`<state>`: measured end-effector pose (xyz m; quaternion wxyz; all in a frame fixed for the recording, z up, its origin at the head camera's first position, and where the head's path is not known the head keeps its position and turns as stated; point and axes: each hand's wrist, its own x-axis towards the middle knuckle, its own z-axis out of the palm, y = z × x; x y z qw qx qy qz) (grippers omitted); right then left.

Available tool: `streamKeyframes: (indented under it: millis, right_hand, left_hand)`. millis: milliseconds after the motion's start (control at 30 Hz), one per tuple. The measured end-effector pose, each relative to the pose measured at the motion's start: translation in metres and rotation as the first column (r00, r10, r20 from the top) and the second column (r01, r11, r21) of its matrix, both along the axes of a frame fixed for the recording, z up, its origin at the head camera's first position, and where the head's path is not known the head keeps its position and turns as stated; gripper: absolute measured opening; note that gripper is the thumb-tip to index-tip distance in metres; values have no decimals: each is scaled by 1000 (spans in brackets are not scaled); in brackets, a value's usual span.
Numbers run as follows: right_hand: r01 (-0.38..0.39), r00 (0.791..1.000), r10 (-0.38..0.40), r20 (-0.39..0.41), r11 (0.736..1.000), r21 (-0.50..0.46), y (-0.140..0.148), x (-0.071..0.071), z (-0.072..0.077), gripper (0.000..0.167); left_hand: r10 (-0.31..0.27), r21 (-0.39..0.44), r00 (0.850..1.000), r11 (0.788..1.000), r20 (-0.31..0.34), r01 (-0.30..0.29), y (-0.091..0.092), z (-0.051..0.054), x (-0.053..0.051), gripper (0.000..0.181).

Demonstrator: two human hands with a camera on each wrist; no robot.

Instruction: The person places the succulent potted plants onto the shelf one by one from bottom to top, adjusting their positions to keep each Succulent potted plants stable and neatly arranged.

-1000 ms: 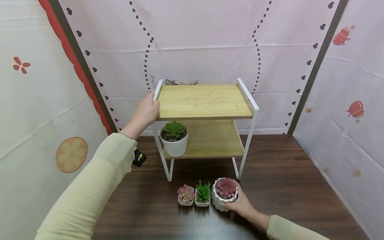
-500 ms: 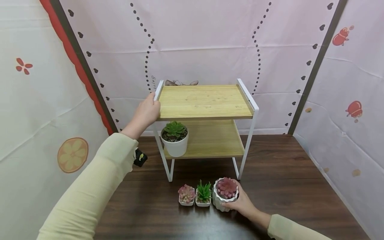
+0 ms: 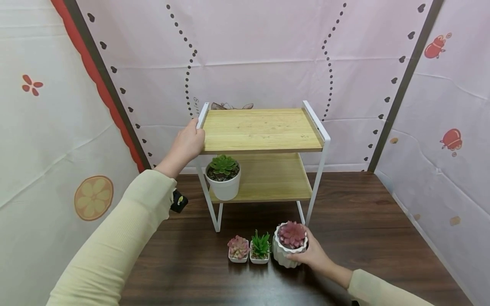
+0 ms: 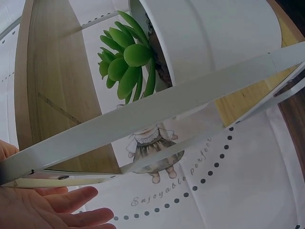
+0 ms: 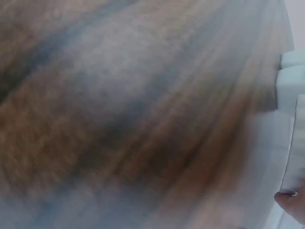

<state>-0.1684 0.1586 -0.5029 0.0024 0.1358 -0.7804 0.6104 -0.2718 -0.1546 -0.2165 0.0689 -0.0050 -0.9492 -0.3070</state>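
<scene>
My left hand (image 3: 186, 142) grips the front left corner of a two-tier shelf (image 3: 260, 129) with wooden boards and a white metal frame. In the left wrist view, the white frame bar (image 4: 157, 107) passes between thumb and fingers (image 4: 71, 200). A green succulent in a white pot (image 3: 225, 187) stands at the left of the lower board. My right hand (image 3: 311, 255) holds a fluted white pot with a red succulent (image 3: 285, 256), thumb at its front. In the right wrist view, only a strip of that pot (image 5: 296, 148) shows at the right edge.
Left of the held pot stand two small square pots, one with a spiky green plant (image 3: 260, 248), one with a pink succulent (image 3: 238, 249). All are on a dark wooden table (image 3: 183, 263). Printed cloth walls (image 3: 260, 38) enclose the back and sides.
My right hand has raised the fluted pot slightly and shifted it a little to the right. The left hand keeps its grip on the shelf, and the other plants stay in place.
</scene>
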Motion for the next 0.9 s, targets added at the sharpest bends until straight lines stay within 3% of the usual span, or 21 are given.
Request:
streamKeyframes:
  millis: [167,400,667,900]
  right_hand:
    - [-7,999,7,38,1000,-10,-1,0,21,85]
    - [-52,999,52,-3,999,9,-5,-7,56,85]
    - [-105,991,107,-81,994,30,-12,-21,98,82]
    - [-115,991,118,-68,993,39,-19,-35,125,83]
  left_hand:
    - [0,4,1000,1000,3,0,0,0,-1,57]
    - [4,4,1000,1000,1,-4,-1,0,0,57]
    - [-2,6,1000,1000,-4,2,-1,-1,0,56]
    - [3,7,1000,1000,-4,-2,0,-1,-1,56]
